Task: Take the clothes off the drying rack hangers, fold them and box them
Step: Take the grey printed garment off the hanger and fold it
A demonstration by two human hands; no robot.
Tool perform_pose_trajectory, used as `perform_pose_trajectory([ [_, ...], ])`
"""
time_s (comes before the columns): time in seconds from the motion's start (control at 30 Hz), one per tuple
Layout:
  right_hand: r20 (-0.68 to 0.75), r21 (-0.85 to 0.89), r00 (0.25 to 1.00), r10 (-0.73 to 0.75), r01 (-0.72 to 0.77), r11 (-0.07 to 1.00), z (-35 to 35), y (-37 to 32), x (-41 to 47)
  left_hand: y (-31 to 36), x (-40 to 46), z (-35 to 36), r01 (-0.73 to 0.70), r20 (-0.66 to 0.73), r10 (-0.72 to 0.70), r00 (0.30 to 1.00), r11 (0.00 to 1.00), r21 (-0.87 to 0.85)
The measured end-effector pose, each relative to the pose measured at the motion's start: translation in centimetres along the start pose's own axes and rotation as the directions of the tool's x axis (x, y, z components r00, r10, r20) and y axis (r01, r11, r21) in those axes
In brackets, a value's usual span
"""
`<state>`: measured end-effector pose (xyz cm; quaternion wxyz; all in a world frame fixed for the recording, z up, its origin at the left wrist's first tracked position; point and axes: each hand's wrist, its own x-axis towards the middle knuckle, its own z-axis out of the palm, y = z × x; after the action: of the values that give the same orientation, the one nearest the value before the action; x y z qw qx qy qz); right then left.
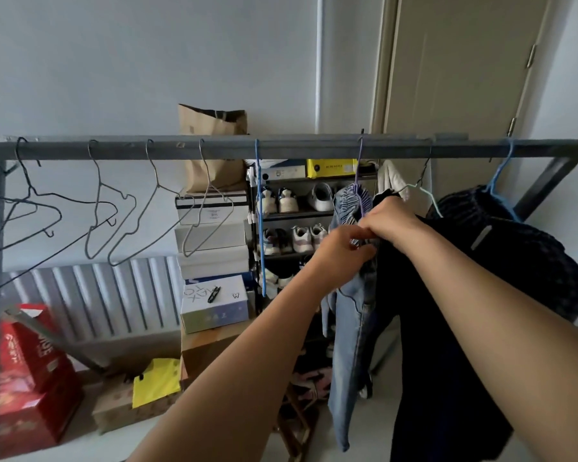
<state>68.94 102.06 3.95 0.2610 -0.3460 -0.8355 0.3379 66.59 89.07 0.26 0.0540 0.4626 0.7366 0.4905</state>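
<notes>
Denim garment: blue jeans (349,328) are hung by the waistband from a purple hanger (361,195) on the grey rack bar (281,149), at about four o'clock from the middle of the view.
Left grip: the left hand (342,248) is seen with its fingers curled onto the bunched waistband, pinching the denim just below the hanger.
Right grip: the right hand (392,216) is closed over the same waistband from the three o'clock side, touching the left hand; whether hanger wire is also caught under it cannot be told.
Dark clothes: a black garment (441,328) is hung on a pale green hanger (427,196) just beside the jeans, and a dark knit piece (528,255) on a blue hanger (499,181) further toward three o'clock.
Bare hangers: several empty wire hangers (107,215) are hung along the bar toward nine o'clock.
Step in hand: the jeans are judged to be in the course of being freed from their hanger; folding and boxing are not yet begun for them.
Next move: the waistband would need to be slid off the hanger without the neighbouring black garment being dragged along.
Box: which of the cartons (214,305) below is meant for the clothes cannot be told.
</notes>
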Motion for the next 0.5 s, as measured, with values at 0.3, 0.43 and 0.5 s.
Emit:
perform_pose_trajectory([
  [0.3, 0.004, 0.423, 0.999, -0.032, 0.028, 0.906, 0.2, -0.3, -0.5, 0.2, -0.1, -0.9, -0.104, -0.066, 0.129, 0.989, 0.948, 0.301],
  [0.43, 0.035, 0.545, 0.999, -0.04, 0.014, 0.838, -0.6, -0.8, -0.6, 1.1, -1.1, -2.4, -0.155, -0.059, 0.193, 0.979, 0.905, 0.396],
  [0.5, 0.081, 0.588, 0.995, -0.049, -0.008, 0.809, -0.7, -0.2, -1.2, 1.3, -2.2, -2.7, -0.188, -0.009, 0.217, 0.976, 0.864, 0.466],
])
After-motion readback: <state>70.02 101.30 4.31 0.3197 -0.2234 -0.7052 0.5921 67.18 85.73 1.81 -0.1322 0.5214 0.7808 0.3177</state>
